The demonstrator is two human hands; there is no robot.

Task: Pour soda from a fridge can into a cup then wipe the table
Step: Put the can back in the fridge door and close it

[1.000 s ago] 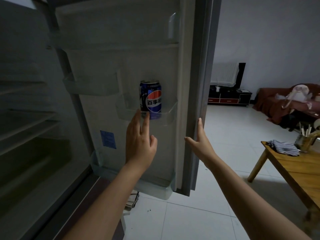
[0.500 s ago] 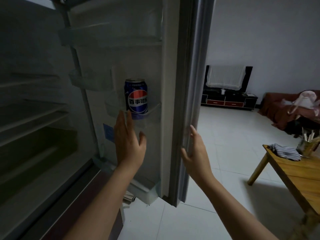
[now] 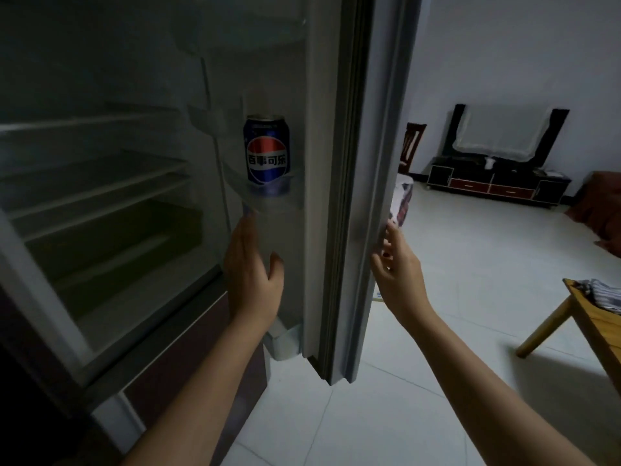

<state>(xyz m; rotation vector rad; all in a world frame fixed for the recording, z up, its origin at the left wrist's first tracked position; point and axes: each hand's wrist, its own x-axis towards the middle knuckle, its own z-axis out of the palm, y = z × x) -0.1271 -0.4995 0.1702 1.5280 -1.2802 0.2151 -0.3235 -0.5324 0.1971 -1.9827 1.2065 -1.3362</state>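
A blue soda can with a red, white and blue logo stands upright in a clear rack on the inside of the open fridge door. My left hand reaches up just below the can with straight fingers, its fingertips near the rack's underside, holding nothing. My right hand is at the door's outer edge, fingers touching or lightly curled round that edge. A striped cloth lies on the corner of a wooden table at the right. No cup is in view.
The fridge interior on the left has several bare shelves. A white tiled floor stretches to a low black TV stand at the back wall. A dark red sofa edge shows at the far right.
The view has swung left and closer; the can now looks larger and nearer. My left hand stays just under the can. My right hand has shifted onto the door's outer edge.
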